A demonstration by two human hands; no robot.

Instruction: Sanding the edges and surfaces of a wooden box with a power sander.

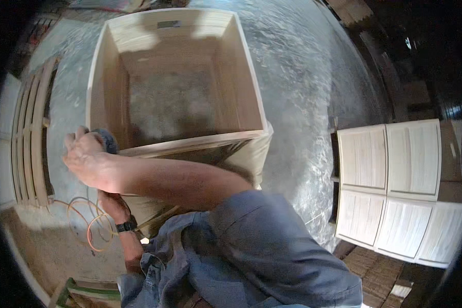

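Note:
A large open-topped wooden box (175, 146) stands in front of me, with pale rims and a slot in its far wall. My right arm reaches across to the left, and my right hand (83, 154) is closed around a dark round tool (107, 140) at the box's near left corner. It looks like a sander, though most of it is covered by the hand. My left hand (113, 203), above a black wristwatch (127, 224), passes beneath the right forearm. Its fingers are hidden there.
A coiled orange and yellow hose (90, 222) lies on the floor at left, near a slatted wooden frame (30, 136). Pale wooden panels (362, 159) stand at right. Tan cloth (251, 159) hangs below the box's near edge. A green-edged frame (90, 290) is at lower left.

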